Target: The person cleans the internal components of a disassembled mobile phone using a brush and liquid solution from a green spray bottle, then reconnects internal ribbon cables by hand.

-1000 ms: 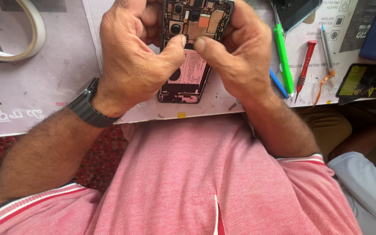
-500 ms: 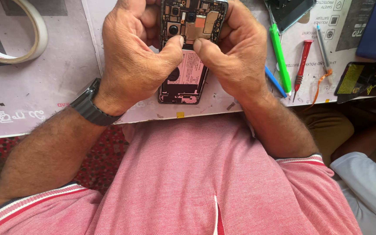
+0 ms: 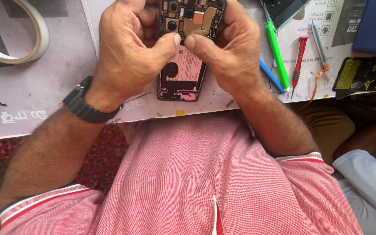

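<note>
An opened smartphone [image 3: 183, 65] with its back cover off lies on the pale work mat [image 3: 44, 91], showing a pink battery, camera modules and circuit parts. My left hand [image 3: 127, 52] grips its left side, thumb pressed on the top of the battery. My right hand [image 3: 231, 52] grips the right side, its thumb meeting the left thumb at the phone's middle. A black watch [image 3: 83, 106] is on my left wrist.
A roll of tape [image 3: 27, 39] lies at the far left. Right of the phone lie a green tool [image 3: 277, 56], a blue tool [image 3: 270, 76], a red screwdriver [image 3: 299, 56] and tweezers [image 3: 320, 43]. Another person's sleeve [image 3: 366, 182] shows at lower right.
Both thumbs have drawn closer together over the top of the battery. The phone and hands have shifted slightly left in view.
</note>
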